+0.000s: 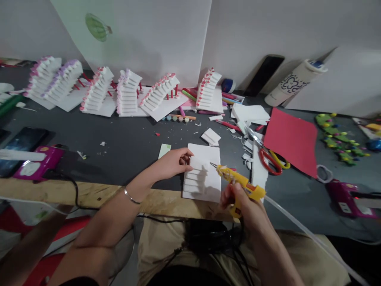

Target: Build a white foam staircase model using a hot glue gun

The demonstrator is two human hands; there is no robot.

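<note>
Looking down at a dark desk [125, 139], we see our two hands meeting over a small white foam staircase [205, 186]. It lies flat near the desk's front edge, just ahead of us and slightly right of centre. Its long axis runs away from us, with the steps lying crosswise, one beyond another.

Our left hand [172, 162] comes in from the left, fingers drawn together and pinching the left end of the farthest step. Our right hand [242, 204] is wrapped tight around the grip of a yellow glue gun [238, 180], just right of the staircase. The gun points left and a little away from us, its nozzle tip at the right end of that same step; we cannot tell whether it touches the foam. Each hand is about equally close, one at either end. A clear glue stick [297, 224] trails from the gun's back toward the lower right.

The nearest clutter sits behind the nozzle, not in front of it: red-handled scissors [269, 161] among white offcuts, then a red sheet [290, 139]. Just beyond the staircase lie a small foam piece [210, 137] and a pale green card [164, 151]. Well apart, along the back, stands a row of finished staircases [98, 93] trimmed in pink. A pink glue gun [38, 163] and a phone [20, 147] lie far left, and a second pink glue gun [347, 196] far right.
</note>
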